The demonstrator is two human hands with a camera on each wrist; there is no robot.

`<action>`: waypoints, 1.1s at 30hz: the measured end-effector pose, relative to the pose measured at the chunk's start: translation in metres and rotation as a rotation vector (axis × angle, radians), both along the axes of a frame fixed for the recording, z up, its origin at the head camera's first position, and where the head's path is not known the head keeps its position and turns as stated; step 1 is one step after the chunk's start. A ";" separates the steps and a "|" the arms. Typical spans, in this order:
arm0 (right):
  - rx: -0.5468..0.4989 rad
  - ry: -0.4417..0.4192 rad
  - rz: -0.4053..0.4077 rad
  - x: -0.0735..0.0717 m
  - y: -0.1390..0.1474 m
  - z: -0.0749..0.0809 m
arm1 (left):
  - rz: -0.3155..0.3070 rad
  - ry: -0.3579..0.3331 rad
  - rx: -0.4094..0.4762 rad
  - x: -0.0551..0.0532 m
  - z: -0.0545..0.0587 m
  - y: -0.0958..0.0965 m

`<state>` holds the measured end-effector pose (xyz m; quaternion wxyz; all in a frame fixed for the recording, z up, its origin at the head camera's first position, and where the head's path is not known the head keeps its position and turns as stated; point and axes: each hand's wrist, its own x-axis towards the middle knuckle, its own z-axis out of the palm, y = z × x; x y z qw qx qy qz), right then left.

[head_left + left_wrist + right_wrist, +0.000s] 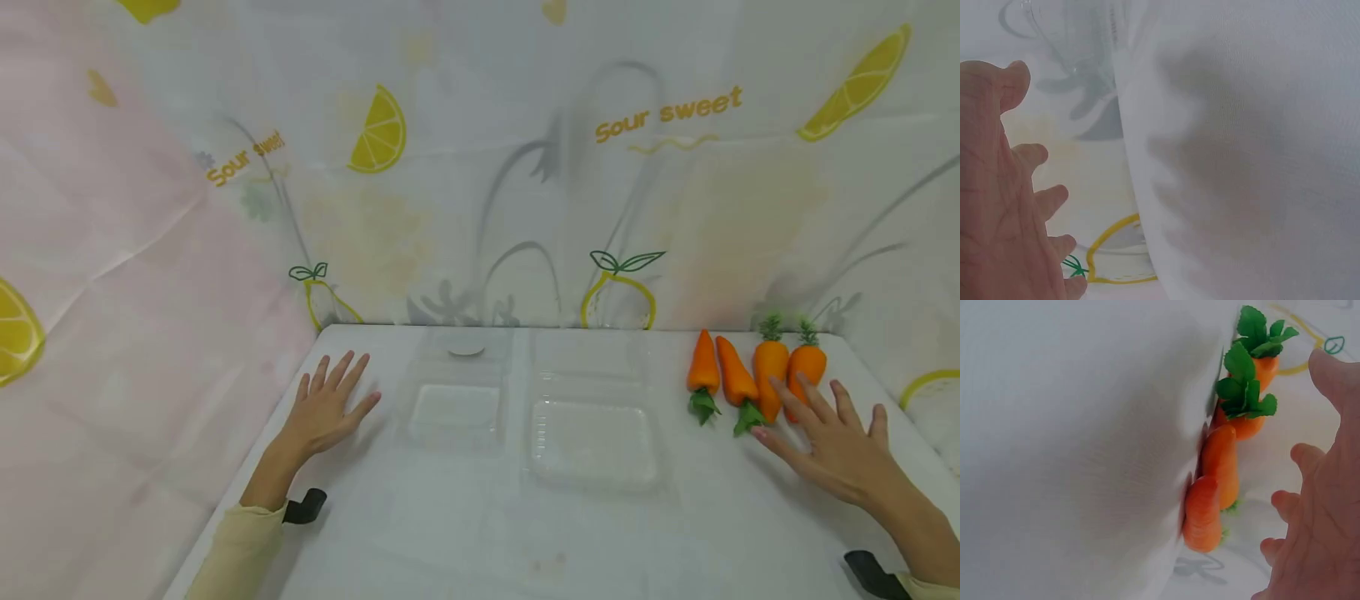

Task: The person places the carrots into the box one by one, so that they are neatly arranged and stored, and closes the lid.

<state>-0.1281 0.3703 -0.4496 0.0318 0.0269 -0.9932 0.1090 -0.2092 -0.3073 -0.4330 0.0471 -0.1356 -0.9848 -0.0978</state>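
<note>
My left hand hovers over the left side of the table with its fingers spread and nothing in it. To its right lies a clear plastic box with its lid folded back. A larger clear plastic box, also opened out flat, sits beside that one. My right hand, fingers spread and holding nothing, is over the right side, close to several orange carrots. In the head view its fingertips overlap the rightmost carrot. Two carrots have leafy tops toward me; the others have feathery tops pointing away.
A white table spans the view. A printed cloth with lemon slices and lettering hangs behind its far edge, and a pinkish cloth runs along the left. Black wrist straps are on both arms.
</note>
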 end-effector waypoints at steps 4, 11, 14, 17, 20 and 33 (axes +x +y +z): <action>0.002 -0.003 -0.012 0.001 0.000 -0.001 | -0.014 -0.005 0.019 0.001 0.003 0.004; -0.001 -0.002 -0.007 0.000 0.000 -0.002 | -0.029 -0.012 0.060 0.006 0.013 0.015; -0.006 0.002 0.001 0.000 0.000 -0.002 | -0.003 -0.008 0.070 0.011 0.021 0.023; -0.009 0.001 0.006 0.000 0.000 -0.001 | 0.006 0.002 0.074 0.015 0.029 0.032; -0.011 0.005 0.012 0.000 0.000 -0.001 | 0.003 0.016 0.086 0.019 0.037 0.040; -0.009 0.007 0.014 0.001 -0.002 0.000 | -0.020 -0.054 0.276 0.033 0.056 0.080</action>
